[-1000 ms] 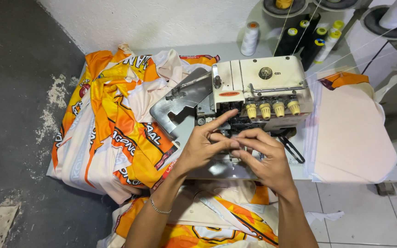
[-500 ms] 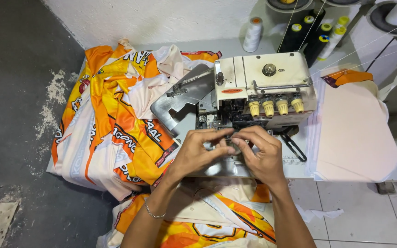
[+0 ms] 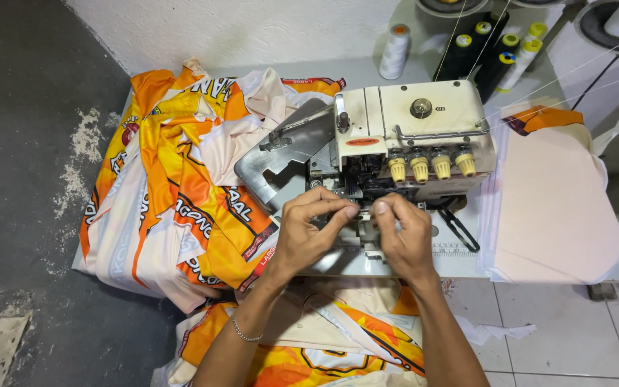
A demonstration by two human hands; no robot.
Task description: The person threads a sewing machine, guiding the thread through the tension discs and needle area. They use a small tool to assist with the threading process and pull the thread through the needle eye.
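A cream overlock sewing machine [image 3: 413,122] with several yellow tension knobs stands on a white table [image 3: 338,75]. My left hand [image 3: 309,233] and my right hand [image 3: 404,236] meet in front of the machine's needle area, fingertips pinched close together. Whatever they pinch is too small to make out, perhaps thread. A thin bracelet [image 3: 245,333] circles my left wrist. Orange, yellow and cream printed fabric [image 3: 173,193] is heaped left of the machine, and more of it [image 3: 324,344] lies over my lap.
Thread cones [image 3: 395,50] in white, black and yellow stand behind the machine. A stack of plain cream fabric pieces [image 3: 546,208] lies to the right. Black scissors [image 3: 460,229] rest by the machine's base. Dark concrete floor at left, white tiles below right.
Both hands stayed at the needle area; the left index finger, earlier stretched toward the machine, has curled in so the fingertips of both hands now pinch together.
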